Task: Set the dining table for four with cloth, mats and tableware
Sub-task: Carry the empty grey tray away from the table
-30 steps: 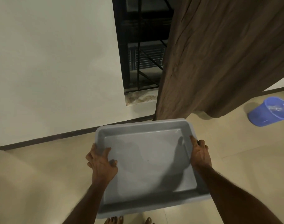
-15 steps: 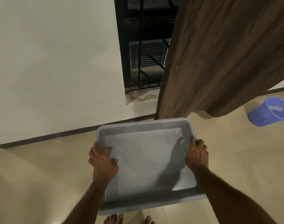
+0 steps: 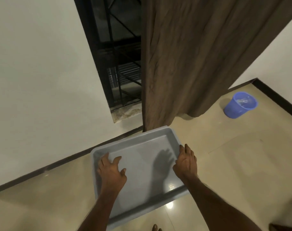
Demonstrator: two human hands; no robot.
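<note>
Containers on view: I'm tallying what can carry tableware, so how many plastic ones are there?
2. A grey tray held at its sides by the left hand and right hand; a blue bucket on the floor, right. The curtain may hide more.

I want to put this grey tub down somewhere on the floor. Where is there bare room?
Bare beige floor tile lies right of the grey plastic tub, between the brown curtain and the blue plastic bucket. More lies left, along the dark skirting. It is tighter under the curtain hem and beside the bucket.
</note>
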